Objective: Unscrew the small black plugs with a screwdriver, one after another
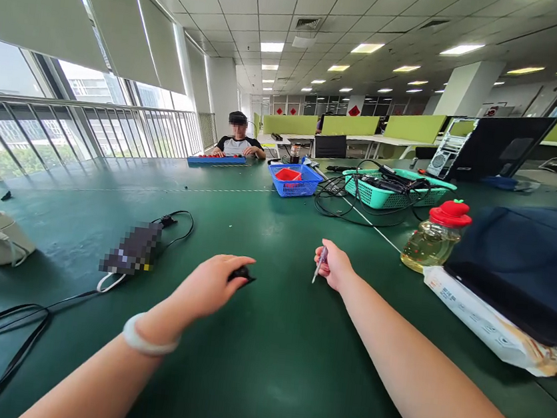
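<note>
My left hand (210,286), a pale bangle (150,341) on its wrist, is over the near middle of the green table (265,368). Its thumb and fingers close around a small black object (241,273); the kind of object cannot be made out. To its right, my right hand (334,264) grips a slim silvery pen-like tool (320,265), tilted with its thin pale tip pointing down. The two hands are apart, with bare table between them. The fingers partly hide both held things.
A black power adapter (133,246) with cords lies left. Further back are a blue basket (294,185) and a green basket (385,198) of cables. At right are a red-lidded bottle (433,240), a wipes pack (477,319) and a dark bag (529,258). A person (238,141) sits opposite.
</note>
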`<state>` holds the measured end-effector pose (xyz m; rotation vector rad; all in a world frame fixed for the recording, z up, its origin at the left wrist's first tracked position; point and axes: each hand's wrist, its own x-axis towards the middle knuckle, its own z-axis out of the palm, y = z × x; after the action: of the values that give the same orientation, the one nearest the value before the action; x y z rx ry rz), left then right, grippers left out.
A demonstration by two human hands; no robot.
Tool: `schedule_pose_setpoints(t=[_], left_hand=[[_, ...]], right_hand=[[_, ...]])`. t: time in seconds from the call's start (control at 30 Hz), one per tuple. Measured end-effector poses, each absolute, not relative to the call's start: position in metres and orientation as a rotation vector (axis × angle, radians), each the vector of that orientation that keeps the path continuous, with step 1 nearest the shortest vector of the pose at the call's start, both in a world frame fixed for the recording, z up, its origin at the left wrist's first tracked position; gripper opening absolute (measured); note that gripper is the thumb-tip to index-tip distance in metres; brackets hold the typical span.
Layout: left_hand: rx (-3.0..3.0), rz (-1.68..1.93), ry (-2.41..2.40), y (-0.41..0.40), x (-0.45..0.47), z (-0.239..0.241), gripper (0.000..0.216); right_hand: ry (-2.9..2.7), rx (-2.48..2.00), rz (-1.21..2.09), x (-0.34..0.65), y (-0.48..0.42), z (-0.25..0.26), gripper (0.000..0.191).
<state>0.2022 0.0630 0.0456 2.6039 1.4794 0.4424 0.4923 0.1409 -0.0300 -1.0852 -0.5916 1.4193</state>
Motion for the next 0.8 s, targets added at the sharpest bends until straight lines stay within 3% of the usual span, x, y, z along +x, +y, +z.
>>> schedule_pose_setpoints(t=[0.17,0.47,0.63,0.8], left_hand=[[2.658,0.393,1.302,0.088,0.262,0.019,0.047],[2.545,0.590,1.209,0.092,0.253,-0.018,0.058],[2.499,0.605,1.309,0.100,0.252,-0.024,0.050],[2.491,0.513,1.330,0.105,0.251,-0.025,0.034]], right_hand=[[-0.611,-1.020,1.315,0.489,0.127,-0.033,0.045],[-0.612,-0.764,1.389,0.482,0.124,-0.028,0.035],[-0.844,-0.710,1.499,0.477,0.118,-0.026,0.046],[-0.963,-0.802,1.582,0.484,0.122,-0.031,0.039]])
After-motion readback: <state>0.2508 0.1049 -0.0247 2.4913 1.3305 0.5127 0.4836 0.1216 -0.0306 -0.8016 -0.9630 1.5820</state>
